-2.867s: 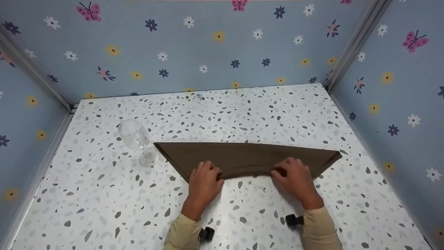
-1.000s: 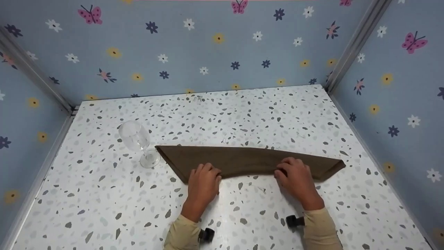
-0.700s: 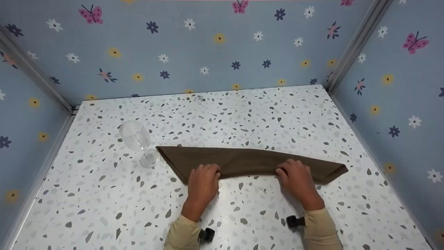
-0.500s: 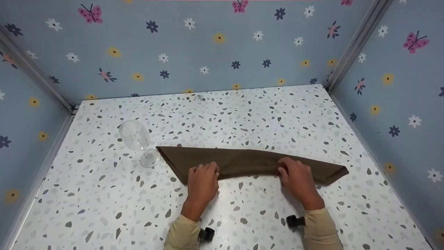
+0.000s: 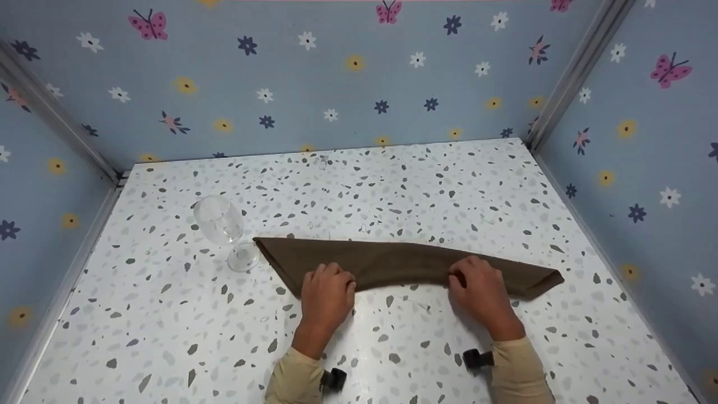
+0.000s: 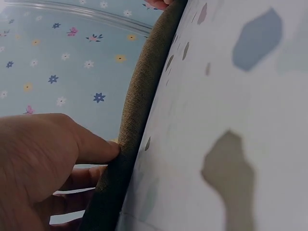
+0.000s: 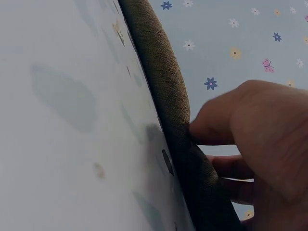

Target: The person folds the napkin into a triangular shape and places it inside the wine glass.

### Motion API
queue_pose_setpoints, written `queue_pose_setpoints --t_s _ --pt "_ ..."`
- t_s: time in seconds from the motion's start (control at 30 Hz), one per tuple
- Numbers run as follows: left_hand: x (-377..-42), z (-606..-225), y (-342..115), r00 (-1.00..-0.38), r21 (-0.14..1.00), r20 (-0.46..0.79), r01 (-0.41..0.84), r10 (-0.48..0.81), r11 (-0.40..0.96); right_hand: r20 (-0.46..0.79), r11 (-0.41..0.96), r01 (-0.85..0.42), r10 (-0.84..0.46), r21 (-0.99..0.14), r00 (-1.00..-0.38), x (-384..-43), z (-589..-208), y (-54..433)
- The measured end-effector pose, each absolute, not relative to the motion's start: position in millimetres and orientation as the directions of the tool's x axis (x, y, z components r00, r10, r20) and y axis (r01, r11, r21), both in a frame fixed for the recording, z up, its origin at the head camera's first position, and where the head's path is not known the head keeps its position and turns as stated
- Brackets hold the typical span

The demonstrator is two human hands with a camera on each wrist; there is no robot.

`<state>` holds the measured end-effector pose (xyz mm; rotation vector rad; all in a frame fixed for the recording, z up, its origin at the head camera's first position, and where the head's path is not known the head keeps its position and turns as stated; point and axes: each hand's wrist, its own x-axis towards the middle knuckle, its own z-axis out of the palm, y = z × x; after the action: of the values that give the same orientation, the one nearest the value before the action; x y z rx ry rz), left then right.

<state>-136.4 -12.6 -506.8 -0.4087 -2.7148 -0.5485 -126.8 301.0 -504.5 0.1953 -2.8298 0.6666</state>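
A brown cloth [image 5: 401, 264], folded into a long strip with slanting ends, lies across the middle of the table. Its near edge forms a thick, rounded fold. My left hand [image 5: 327, 297] pinches that edge left of centre; in the left wrist view the thumb of the left hand [image 6: 43, 159] presses the fold, with fingers on its far side. Further right, my right hand [image 5: 481, 294] grips the same edge. The right wrist view shows this hand [image 7: 264, 139] with its thumb against the rounded cloth [image 7: 166, 77] and fingertips partly hidden behind it.
A clear stemmed glass [image 5: 220, 221] stands just beyond the cloth's left end, its foot close to the corner. The speckled white table [image 5: 359, 191] is enclosed by blue flowered panels [image 5: 297, 73] at the back and both sides.
The cloth strip has become narrower, its far edge coming toward me, most at the right end. Both hands stay on the near edge with small finger shifts. The glass stands where it was.
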Motion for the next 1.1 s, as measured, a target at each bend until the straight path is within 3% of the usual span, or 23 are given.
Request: queue_pose_setpoints --t_s 0.77,1.1 --pt "-137.1 -510.9 -14.6 -0.898 0.294 0.355 0.372 0.261 0.881 0.230 0.884 -0.209 -0.120 -0.417 -0.966 -125.9 -503.8 302.8" --pt "-137.3 -509.4 -14.5 -0.905 0.360 0.348 0.369 0.244 0.857 0.225 0.879 -0.210 -0.121 -0.428 -0.967 -127.9 -504.3 303.4"
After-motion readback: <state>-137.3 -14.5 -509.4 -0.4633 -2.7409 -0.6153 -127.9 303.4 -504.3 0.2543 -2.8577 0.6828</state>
